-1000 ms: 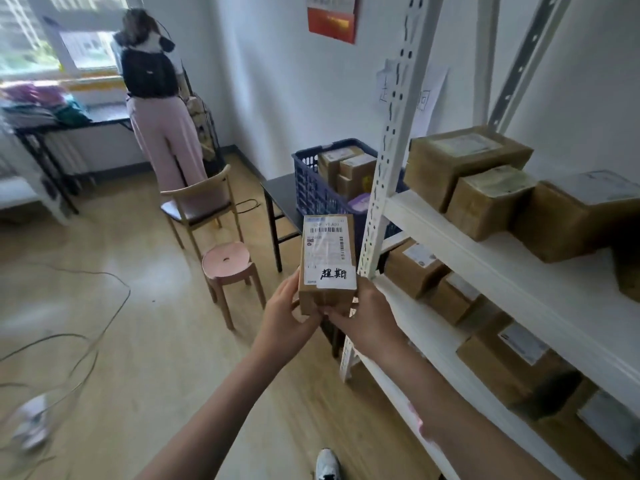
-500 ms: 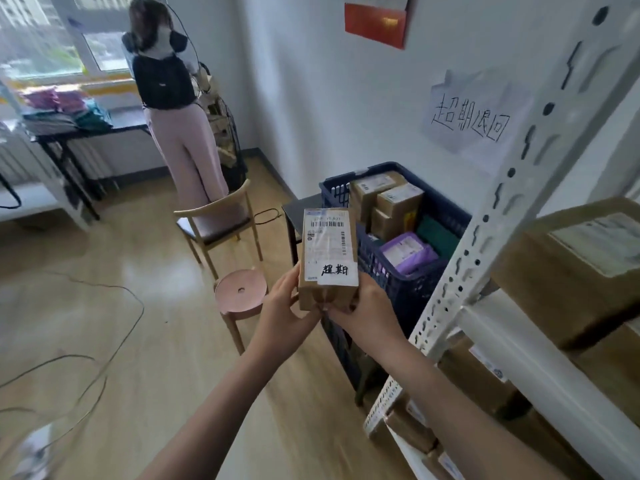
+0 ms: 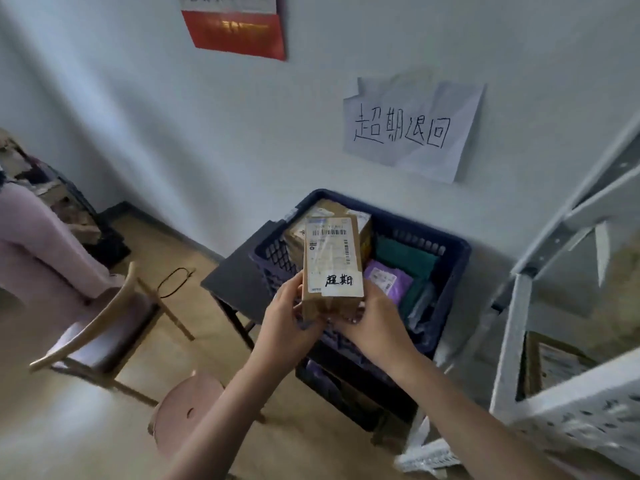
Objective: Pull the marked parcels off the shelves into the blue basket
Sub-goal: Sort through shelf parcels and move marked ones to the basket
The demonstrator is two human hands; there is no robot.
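Both hands are carrying the marked parcel [image 3: 332, 263] closer, now over the blue basket [image 3: 453, 251]. Left hand [image 3: 289, 318] and right hand [image 3: 375, 322] are gripping its near end, long axis pointing away.

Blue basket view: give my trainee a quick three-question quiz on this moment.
1. True or false: the marked parcel already lies in the blue basket.
2. Which hands hold the parcel? A) left hand only B) right hand only C) both
3. Fill in: the purple package lies inside the ____.

Key: 1 false, it is held above the basket's near rim; 2 C; 3 basket.
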